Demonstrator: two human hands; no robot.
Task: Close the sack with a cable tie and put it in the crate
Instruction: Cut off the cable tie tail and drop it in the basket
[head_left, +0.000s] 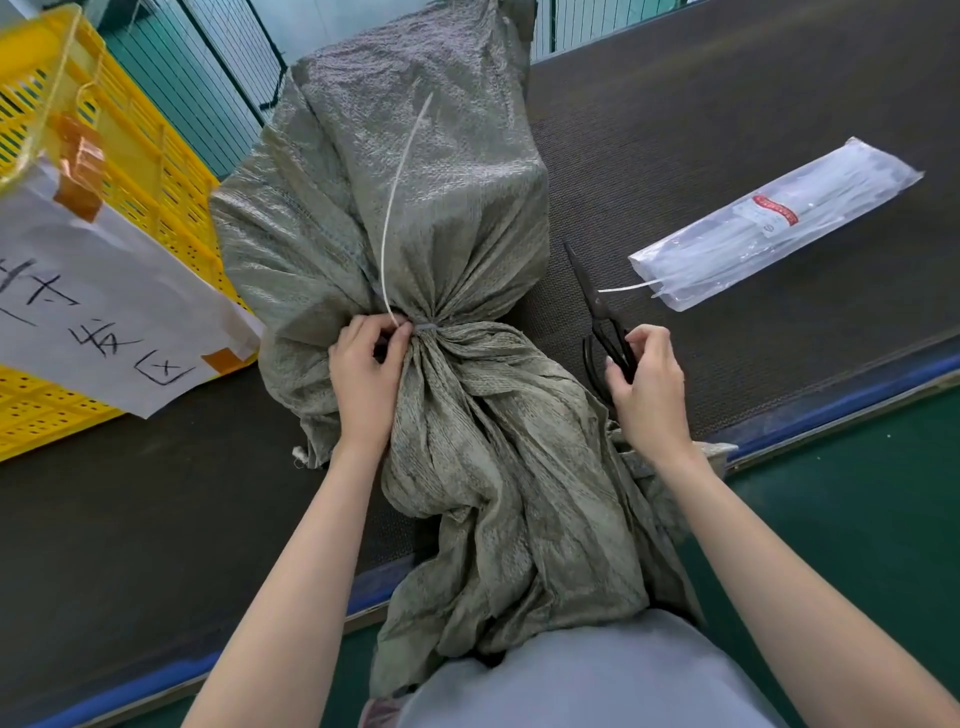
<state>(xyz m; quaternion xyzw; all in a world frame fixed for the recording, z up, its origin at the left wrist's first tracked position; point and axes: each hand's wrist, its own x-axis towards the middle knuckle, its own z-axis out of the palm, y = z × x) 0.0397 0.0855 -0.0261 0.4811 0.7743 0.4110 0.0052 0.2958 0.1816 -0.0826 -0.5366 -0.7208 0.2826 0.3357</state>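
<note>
A grey-green woven sack (415, 208) lies on the dark table, its neck gathered and cinched. A white cable tie (397, 208) circles the neck, and its long tail sticks up and away over the sack's body. My left hand (366, 371) pinches the tie's head at the left side of the neck. My right hand (644, 382) grips the handles of black scissors (597, 317), which lie on the table just right of the sack with the blades pointing away. The yellow crate (150, 171) stands at the left.
A clear bag of spare cable ties (774, 223) lies at the right, one tie poking out toward the scissors. A white paper sign (104, 306) with handwriting is taped to the crate. The table's blue front edge (831, 410) borders a green floor.
</note>
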